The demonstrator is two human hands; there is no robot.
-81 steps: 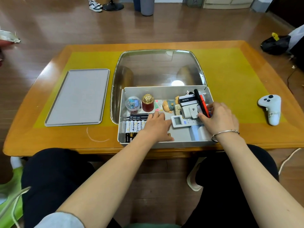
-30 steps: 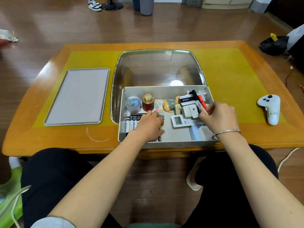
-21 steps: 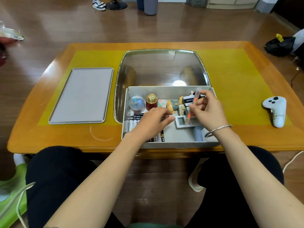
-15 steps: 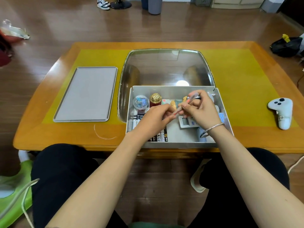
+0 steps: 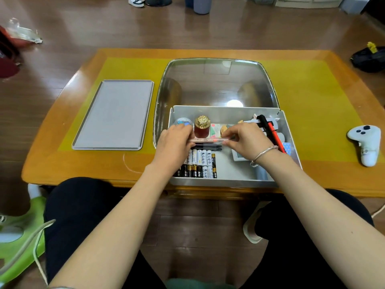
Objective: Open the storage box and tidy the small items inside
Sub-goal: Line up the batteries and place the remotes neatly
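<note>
Head camera shows both hands over the open box [image 5: 227, 111] at the table's near edge: left hand [image 5: 174, 146] and right hand [image 5: 246, 140] pinch one pen [image 5: 208, 139] level above the batteries [image 5: 200, 162].

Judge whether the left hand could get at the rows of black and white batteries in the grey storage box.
Probably yes: the batteries lie uncovered in the open storage box, just beneath the left hand. But it and the right hand are holding a clear pen, which must go first.
</note>
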